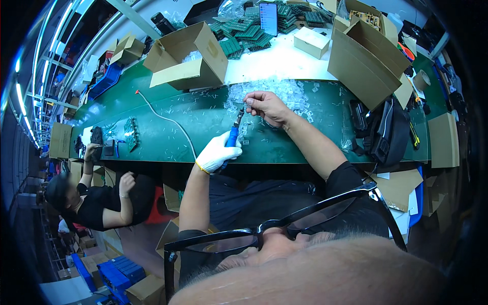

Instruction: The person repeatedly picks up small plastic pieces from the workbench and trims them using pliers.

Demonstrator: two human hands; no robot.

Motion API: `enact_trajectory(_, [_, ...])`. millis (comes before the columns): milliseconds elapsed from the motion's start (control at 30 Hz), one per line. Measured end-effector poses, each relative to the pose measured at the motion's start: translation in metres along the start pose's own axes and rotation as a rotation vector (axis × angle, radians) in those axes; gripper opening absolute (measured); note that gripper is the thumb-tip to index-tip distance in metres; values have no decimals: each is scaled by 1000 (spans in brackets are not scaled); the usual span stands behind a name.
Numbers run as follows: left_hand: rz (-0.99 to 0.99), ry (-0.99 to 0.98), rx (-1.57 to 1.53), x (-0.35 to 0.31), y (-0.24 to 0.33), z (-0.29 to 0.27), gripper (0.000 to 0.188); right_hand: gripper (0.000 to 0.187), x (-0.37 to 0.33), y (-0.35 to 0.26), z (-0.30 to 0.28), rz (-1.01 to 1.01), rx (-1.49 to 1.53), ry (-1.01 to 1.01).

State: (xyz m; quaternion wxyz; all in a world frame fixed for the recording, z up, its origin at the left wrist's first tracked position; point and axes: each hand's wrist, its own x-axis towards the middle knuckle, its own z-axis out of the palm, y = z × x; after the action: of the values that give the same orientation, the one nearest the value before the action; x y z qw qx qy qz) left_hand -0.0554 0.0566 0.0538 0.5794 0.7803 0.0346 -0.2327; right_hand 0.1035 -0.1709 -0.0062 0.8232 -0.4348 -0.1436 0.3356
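My left hand (218, 151), in a white glove, is wrapped round a blue-handled nipper (233, 136). Its metal jaws point away from me, up toward my other hand. With bare fingers, my right hand (267, 108) pinches a small clear plastic piece (245, 103) right at the jaws; its exact shape is too small to make out. Under and behind both hands spreads a heap of clear plastic pieces (295, 95) on the green bench mat (173, 114). A thin pale hose (170, 118) with a red end runs over the mat toward my left wrist.
Open cardboard boxes (213, 53) (363, 63) stand at the back left and right. Between them lie green circuit boards (246, 35), a phone (268, 19) and a small white box (311, 41). A black bag (389, 132) sits at right. Another person (109, 203) works at far left.
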Motion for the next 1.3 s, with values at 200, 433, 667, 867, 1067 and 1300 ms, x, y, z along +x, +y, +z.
enact_trajectory(200, [-34, -23, -102, -4, -3, -2, 59, 25, 1, 3, 6, -95, -41, 36])
enact_trajectory(433, [-15, -14, -47, -12, 7, 2, 60, 18, 2, 8, 10, -165, -238, 125])
enact_trajectory(667, [-87, 93, -47, -19, 12, 2, 49, 15, 2, 9, 13, -137, -218, 133])
enact_trajectory(867, [-19, 199, -272, -11, -24, -10, 54, 25, -1, 29, 16, -359, -854, 212])
enact_trajectory(1067, [16, 250, -524, -4, -52, -27, 56, 20, -2, 42, 32, -761, -1360, 10])
enact_trajectory(1300, [45, 203, -614, -5, -57, -31, 54, 34, 13, 27, 23, -696, -1628, 155])
